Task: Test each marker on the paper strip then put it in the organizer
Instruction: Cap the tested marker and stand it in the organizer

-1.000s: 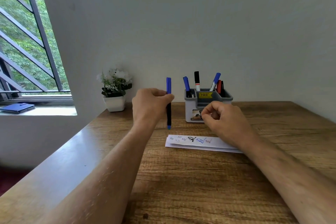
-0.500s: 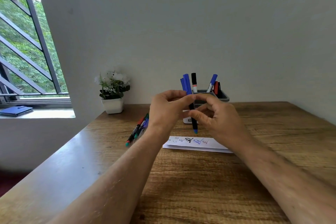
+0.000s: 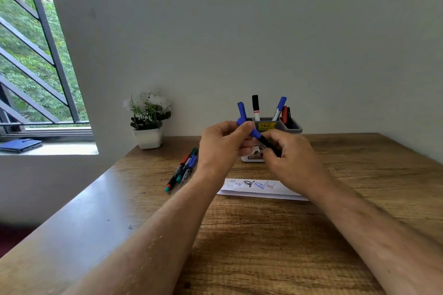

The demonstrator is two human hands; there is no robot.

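Note:
A blue marker (image 3: 258, 136) with a black barrel is held tilted between both hands, just in front of the organizer. My left hand (image 3: 221, 151) pinches its blue cap end. My right hand (image 3: 291, 163) is closed around the black barrel lower down. I cannot tell whether the cap is still seated. The grey organizer (image 3: 293, 127) stands at the back with several markers upright in it. The white paper strip (image 3: 284, 191) lies flat below my hands and carries several coloured scribbles.
Several loose markers (image 3: 184, 169) lie in a bunch on the wooden desk (image 3: 251, 246), left of my left wrist. A small white potted plant (image 3: 148, 124) stands at the back left by the wall. A blue notebook (image 3: 21, 145) rests on the windowsill.
My left hand carried the upright marker to the right. My right hand rose off the paper strip and closed on the barrel, and the marker is now tilted between both hands.

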